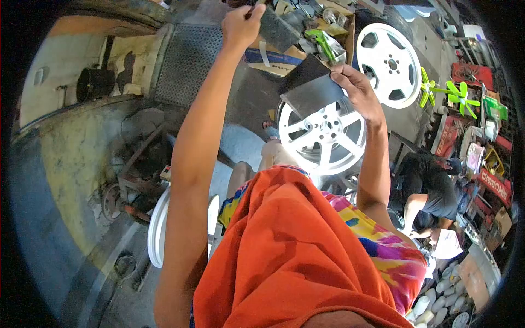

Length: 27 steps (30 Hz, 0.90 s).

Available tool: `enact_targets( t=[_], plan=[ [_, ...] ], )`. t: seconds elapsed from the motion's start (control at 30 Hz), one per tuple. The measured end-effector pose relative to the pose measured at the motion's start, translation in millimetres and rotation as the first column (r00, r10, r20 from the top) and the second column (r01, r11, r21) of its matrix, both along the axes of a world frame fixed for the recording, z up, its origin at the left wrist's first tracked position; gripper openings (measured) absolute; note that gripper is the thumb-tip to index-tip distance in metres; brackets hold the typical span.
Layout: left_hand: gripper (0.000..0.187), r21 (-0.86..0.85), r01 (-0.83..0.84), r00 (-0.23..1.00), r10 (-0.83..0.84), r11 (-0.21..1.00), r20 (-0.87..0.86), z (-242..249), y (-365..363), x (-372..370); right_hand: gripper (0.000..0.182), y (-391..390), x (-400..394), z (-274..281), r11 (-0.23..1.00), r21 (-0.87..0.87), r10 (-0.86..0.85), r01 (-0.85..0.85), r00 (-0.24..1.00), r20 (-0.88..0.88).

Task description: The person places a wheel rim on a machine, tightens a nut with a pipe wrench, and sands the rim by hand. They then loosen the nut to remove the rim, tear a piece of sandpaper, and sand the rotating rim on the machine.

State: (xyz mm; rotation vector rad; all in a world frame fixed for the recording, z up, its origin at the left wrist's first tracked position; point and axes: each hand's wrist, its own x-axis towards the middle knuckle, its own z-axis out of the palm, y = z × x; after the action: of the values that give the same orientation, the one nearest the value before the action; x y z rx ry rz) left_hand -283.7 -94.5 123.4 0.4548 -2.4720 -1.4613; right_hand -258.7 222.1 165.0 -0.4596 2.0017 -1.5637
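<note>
My left hand [243,26] is at the top, closed, with the thumb along the edge of a dark grey sheet [280,31] that looks like sandpaper. My right hand [356,90] pinches the corner of a second dark sheet [314,90], bent so that a black face and a greyer face both show. The two sheets are apart. Below the right-hand sheet is a white spoked wheel rim [328,134], partly covered by it. Beyond the right wrist stands another white wheel rim [389,64].
A cardboard box [273,59] holding scraps and a green-silver packet [327,45] stands ahead. White rims [159,227] are at left, by a metal frame [131,169]. Green fan blades [464,98] lie right. A person in dark clothes [429,183] crouches near several pale stones [445,295].
</note>
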Motion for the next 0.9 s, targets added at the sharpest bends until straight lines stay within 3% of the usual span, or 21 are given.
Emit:
enact_targets(
  t=[0.07,0.1,0.17,0.23,0.27,0.33,0.37,0.47,0.57,0.63,0.67,0.7,0.73,0.77,0.8,0.83,0.9],
  plan=[
    [0.068,-0.075,0.148,0.982,-0.137,0.986,0.128,16,11,-16,0.017,2,0,0,0.996,-0.010,0.091,-0.091,0.996,-0.015],
    [0.068,-0.076,0.156,0.981,-0.145,0.985,0.132,19,24,-12,0.017,2,-2,0,0.996,-0.012,0.083,-0.083,0.997,-0.012],
    [0.049,-0.094,0.441,0.883,-0.450,0.892,-0.131,33,53,16,0.017,-1,-2,0,0.980,-0.041,0.194,-0.196,0.980,-0.044],
    [0.044,0.115,0.677,0.704,-0.686,0.726,0.186,43,66,35,0.019,-11,-5,3,0.966,-0.048,0.249,-0.253,0.965,-0.077],
    [0.042,0.164,0.742,0.624,-0.759,0.650,0.187,44,70,41,0.020,-15,-4,5,0.967,-0.051,0.245,-0.251,0.964,-0.102],
    [0.041,0.219,0.753,0.609,-0.784,0.620,0.126,34,68,41,0.022,-20,-6,7,0.963,-0.047,0.259,-0.265,0.959,-0.118],
    [0.039,0.256,0.765,0.598,-0.799,0.590,0.055,30,66,41,0.025,-24,-6,11,0.952,-0.137,0.258,-0.272,0.960,-0.111],
    [0.034,0.343,0.680,0.678,-0.734,0.648,0.043,43,59,46,0.028,-36,-2,10,0.970,-0.128,0.186,-0.205,0.971,-0.148],
    [0.034,0.358,0.632,0.745,-0.666,0.687,-0.039,44,52,56,0.027,-44,-2,-3,0.971,-0.087,0.219,-0.222,0.975,-0.044],
    [0.036,0.346,0.587,0.781,-0.625,0.732,-0.001,54,45,69,0.022,-55,1,-6,0.949,-0.187,0.225,-0.255,0.960,-0.168],
    [0.036,0.347,0.579,0.787,-0.617,0.738,0.000,47,39,74,0.016,-55,4,-2,0.964,-0.091,0.222,-0.248,0.947,-0.231],
    [0.034,0.380,0.445,0.874,-0.486,0.811,0.014,32,31,80,0.016,-55,7,7,0.962,-0.091,0.231,-0.257,0.945,-0.232],
    [0.032,0.410,0.302,0.939,-0.344,0.861,0.031,19,22,84,0.014,-53,8,16,0.983,-0.082,0.123,-0.163,0.923,-0.365],
    [0.034,0.372,0.126,0.983,-0.166,0.920,0.078,7,10,88,0.014,-50,7,20,0.994,-0.086,0.017,-0.068,0.871,-0.490],
    [0.035,0.326,-0.060,0.993,0.022,0.943,0.117,-6,-5,93,0.013,-35,-3,12,0.993,-0.113,-0.059,0.012,0.904,-0.423],
    [0.035,0.326,-0.074,0.993,0.040,0.943,0.110,-26,-24,96,0.012,-24,-10,13,0.980,-0.117,-0.199,0.164,0.874,-0.444],
    [0.039,-0.172,-0.214,0.943,0.249,0.962,0.221,-64,-59,95,0.017,-6,-19,25,0.899,-0.047,-0.424,0.436,0.837,-0.346]
  ],
)
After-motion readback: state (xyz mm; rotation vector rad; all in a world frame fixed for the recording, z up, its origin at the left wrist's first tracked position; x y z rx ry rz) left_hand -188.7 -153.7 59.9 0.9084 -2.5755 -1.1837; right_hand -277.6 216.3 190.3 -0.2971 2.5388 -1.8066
